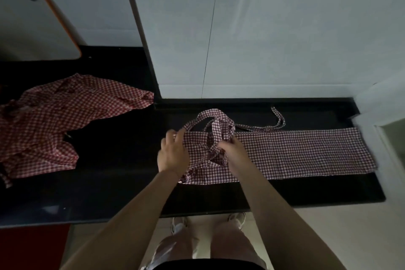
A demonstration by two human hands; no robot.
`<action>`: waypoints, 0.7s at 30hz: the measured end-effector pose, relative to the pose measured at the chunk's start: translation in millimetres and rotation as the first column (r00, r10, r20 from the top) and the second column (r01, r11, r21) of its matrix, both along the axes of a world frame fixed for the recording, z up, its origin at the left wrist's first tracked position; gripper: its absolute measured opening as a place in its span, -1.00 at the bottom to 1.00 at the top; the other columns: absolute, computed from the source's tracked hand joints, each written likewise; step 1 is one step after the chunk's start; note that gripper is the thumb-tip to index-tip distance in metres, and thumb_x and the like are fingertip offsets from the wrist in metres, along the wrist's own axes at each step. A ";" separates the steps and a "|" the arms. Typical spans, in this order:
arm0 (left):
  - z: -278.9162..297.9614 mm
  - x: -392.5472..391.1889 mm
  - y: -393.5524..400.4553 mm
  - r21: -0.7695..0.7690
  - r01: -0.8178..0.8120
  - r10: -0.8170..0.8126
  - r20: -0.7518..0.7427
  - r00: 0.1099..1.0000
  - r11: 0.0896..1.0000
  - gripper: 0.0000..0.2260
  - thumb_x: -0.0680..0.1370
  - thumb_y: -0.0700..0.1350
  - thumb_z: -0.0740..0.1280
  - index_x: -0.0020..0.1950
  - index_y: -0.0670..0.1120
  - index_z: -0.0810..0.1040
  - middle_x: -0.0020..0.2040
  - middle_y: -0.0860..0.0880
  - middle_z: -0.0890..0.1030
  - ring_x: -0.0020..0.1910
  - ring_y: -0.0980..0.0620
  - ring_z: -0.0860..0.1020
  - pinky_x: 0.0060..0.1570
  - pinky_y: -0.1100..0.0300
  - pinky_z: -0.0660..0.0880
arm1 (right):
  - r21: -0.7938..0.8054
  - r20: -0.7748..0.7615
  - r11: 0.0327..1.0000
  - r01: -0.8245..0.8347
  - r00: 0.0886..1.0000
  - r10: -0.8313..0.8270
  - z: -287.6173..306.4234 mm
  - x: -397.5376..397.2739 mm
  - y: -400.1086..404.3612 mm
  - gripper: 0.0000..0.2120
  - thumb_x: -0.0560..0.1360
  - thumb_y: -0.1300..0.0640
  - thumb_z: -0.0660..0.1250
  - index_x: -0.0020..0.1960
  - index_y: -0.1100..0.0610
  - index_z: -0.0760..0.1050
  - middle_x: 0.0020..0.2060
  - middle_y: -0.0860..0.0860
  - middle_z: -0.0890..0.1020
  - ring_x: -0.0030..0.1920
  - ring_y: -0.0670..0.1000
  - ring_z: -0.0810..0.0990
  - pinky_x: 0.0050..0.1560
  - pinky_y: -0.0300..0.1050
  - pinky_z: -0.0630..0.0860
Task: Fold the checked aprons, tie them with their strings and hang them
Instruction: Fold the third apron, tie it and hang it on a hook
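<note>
A red-and-white checked apron (pixel 302 153) lies folded into a long strip on the black counter (pixel 122 177), running from the middle to the right end. Its neck loop (pixel 215 121) and thin strings (pixel 277 121) lie bunched at its left end and behind it. My left hand (pixel 173 153) pinches the apron's left top corner. My right hand (pixel 232 149) grips the checked straps at the bib. A second checked apron (pixel 57 120) lies crumpled on the counter at the left.
A white board with an orange rim (pixel 32 22) leans against the wall at the back left. A white tiled wall (pixel 274 28) stands just behind the folded apron. The counter ends at the right by a white frame (pixel 381 120). The floor and my shoes (pixel 237 218) show below.
</note>
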State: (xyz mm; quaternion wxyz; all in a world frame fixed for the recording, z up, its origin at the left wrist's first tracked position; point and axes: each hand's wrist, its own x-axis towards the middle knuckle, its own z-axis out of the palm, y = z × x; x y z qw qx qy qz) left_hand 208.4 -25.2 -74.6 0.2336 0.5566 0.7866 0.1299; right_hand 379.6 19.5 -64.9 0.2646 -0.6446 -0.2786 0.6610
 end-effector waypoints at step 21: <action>-15.1 -43.9 25.6 -0.180 -0.183 0.199 0.075 0.977 0.967 -0.75 0.61 -0.15 0.13 0.22 -0.13 0.49 0.28 -0.15 0.36 0.27 -0.15 0.31 0.16 -0.04 0.38 | -0.169 -0.103 0.964 -0.205 0.976 0.190 49.2 30.9 42.4 -0.84 0.52 0.26 0.28 0.00 0.29 0.61 -0.05 0.21 0.67 -0.07 0.12 0.64 0.08 0.07 0.57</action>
